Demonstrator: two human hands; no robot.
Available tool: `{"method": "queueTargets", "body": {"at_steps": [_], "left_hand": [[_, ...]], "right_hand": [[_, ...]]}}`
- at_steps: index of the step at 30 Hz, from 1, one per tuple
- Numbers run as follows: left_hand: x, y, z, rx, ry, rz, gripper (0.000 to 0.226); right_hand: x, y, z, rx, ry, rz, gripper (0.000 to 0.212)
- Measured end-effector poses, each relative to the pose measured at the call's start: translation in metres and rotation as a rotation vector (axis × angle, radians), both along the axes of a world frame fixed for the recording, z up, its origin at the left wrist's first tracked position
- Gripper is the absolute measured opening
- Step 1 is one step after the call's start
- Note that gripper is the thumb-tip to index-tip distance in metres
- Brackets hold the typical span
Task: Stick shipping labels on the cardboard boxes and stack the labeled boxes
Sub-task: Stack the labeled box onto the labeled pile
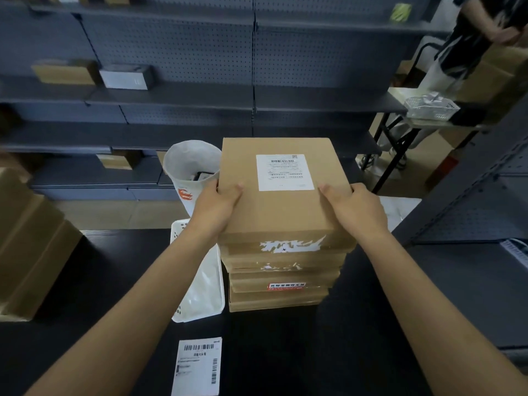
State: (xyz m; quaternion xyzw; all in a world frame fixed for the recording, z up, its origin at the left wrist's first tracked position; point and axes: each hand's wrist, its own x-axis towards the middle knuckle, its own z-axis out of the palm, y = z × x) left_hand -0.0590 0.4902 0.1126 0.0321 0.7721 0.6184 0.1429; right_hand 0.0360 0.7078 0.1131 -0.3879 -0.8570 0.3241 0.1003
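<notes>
While both hands steady it from the sides, a flat brown cardboard box (274, 201) sits at the top of a stack of similar brown boxes (281, 284) in the middle of the frame, on a dark tabletop (120, 281). Its upper face already carries a white rectangular shipping label (285, 172), so for this box the sticking looks done and the stacking is about complete, though it sits slightly askew to the boxes beneath. At least four boxes lie under it; whether those carry labels on top cannot be seen. More work seems to remain: a loose white barcode label sheet (197, 366) lies on the table at the lower centre of the frame, well below the stack.

The left hand (218, 201) grips the box's left edge, thumb on top and fingers curled down the side. The right hand (353, 205) holds the right edge the same way. The box lies directly between them, its label just above both thumbs.

A white plastic tray (200, 298) lies just left of the stack.
</notes>
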Motion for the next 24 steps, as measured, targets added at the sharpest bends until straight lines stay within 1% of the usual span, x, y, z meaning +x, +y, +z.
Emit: {"method": "queueTargets", "body": {"at_steps": [7,10,13,16,20,24], "left_hand": [[-0.006,0.001,-0.007,0.030,-0.026,-0.011,0.037],[-0.005,0.001,-0.004,0.005,-0.034,-0.011,0.040],[-0.001,-0.002,0.002,-0.009,-0.028,-0.022,0.037],[0.002,-0.013,0.007,-0.036,-0.021,0.002,0.041],[0.009,-0.049,0.004,-0.047,0.002,0.043,0.040],[0.013,-0.095,0.003,-0.062,0.021,0.100,0.044]], "right_hand": [[-0.002,-0.002,-0.003,0.026,-0.019,-0.011,0.075],[-0.001,-0.001,-0.001,0.035,-0.045,-0.010,0.077],[0.001,-0.003,0.002,0.073,-0.085,-0.004,0.080],[0.004,-0.012,0.006,0.218,-0.077,-0.012,0.082],[0.006,-0.045,0.012,0.397,0.025,0.000,0.070],[0.001,-0.094,0.017,0.644,0.139,0.016,0.058]]}}
